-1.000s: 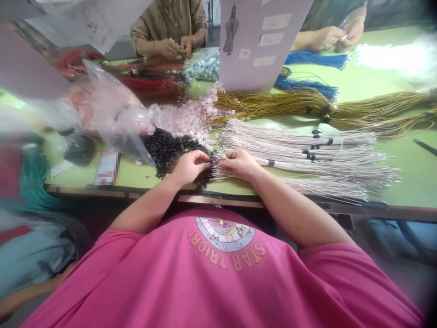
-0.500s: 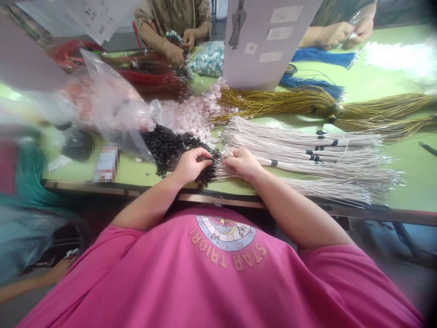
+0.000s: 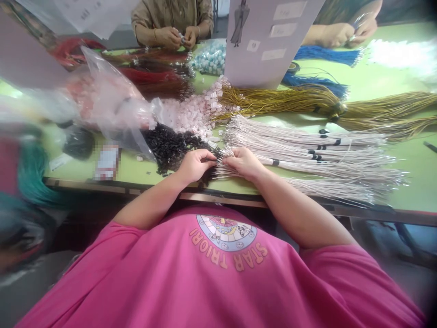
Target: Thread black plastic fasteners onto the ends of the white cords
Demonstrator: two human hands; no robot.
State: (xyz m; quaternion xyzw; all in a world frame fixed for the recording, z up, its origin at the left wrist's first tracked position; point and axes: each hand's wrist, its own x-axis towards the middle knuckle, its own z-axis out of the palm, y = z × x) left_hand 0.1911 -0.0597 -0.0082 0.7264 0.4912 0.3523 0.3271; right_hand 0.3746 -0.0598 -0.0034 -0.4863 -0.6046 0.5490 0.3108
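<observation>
Counter (image 3: 418,180) in pale green, dark along its front edge, spans the room from side to side. A lavender partition (image 3: 261,50) stands on it, and beyond are co-workers, one in a brown shirt (image 3: 170,16). Things at the left margin are smeared.

Half a second ago, the brown-shirted person had one hand lowered; now both hands (image 3: 179,37) meet around a small pale piece. The blue-grey clothing at lower left has given way to a dark blur. The person's left hand (image 3: 196,165) sits a little nearer the right hand (image 3: 243,162).

The right grip pinches a sheaf of white wires (image 3: 227,171), its tips pointing left just above the counter. The left grip has thumb and forefinger close together beside those tips; I cannot tell whether they hold a piece.

Counted: two co-workers, four white labels (image 3: 283,30) on the partition, two blue bundles (image 3: 329,54), one bag of turquoise-and-white pieces (image 3: 210,59), one heap of black pieces (image 3: 170,148) beside the left hand, one heap of pinkish-white pieces (image 3: 191,111) behind it. Yellow wires (image 3: 283,100) lie past the white ones; single strands are too many to count.
</observation>
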